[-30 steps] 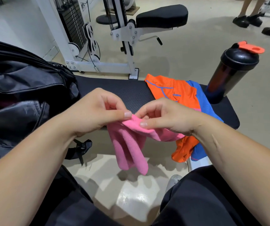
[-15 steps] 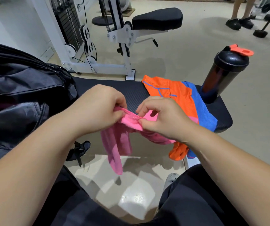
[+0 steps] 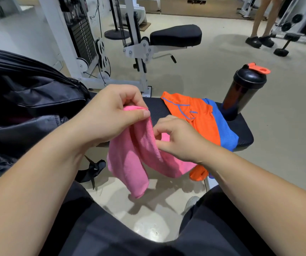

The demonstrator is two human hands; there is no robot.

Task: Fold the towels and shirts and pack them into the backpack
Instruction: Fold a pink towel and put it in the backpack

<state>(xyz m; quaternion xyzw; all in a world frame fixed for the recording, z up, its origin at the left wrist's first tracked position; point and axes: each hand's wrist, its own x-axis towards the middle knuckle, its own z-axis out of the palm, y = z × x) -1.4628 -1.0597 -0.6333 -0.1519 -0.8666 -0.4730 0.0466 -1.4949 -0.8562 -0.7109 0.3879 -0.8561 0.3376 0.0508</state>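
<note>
A pink towel (image 3: 130, 159) hangs in front of the black bench (image 3: 240, 130), held by both hands. My left hand (image 3: 109, 115) pinches its top edge between thumb and fingers. Lower and to the right, my right hand (image 3: 178, 139) pinches another part of the towel. An orange shirt (image 3: 198, 117) lies on the bench over a blue garment (image 3: 224, 133), both draping off the front edge. The black backpack (image 3: 28, 100) sits at the left end of the bench, its top unzipped.
A black shaker bottle (image 3: 240, 93) with an orange flip lid stands on the bench's right end. A white weight machine (image 3: 139, 47) with a black padded seat stands behind the bench. A person's legs (image 3: 261, 24) are at the far right. My dark-clothed knees fill the bottom.
My left hand has lifted its end of the pink towel up and away from the right hand, which has dropped lower. The towel now hangs in two longer folds.
</note>
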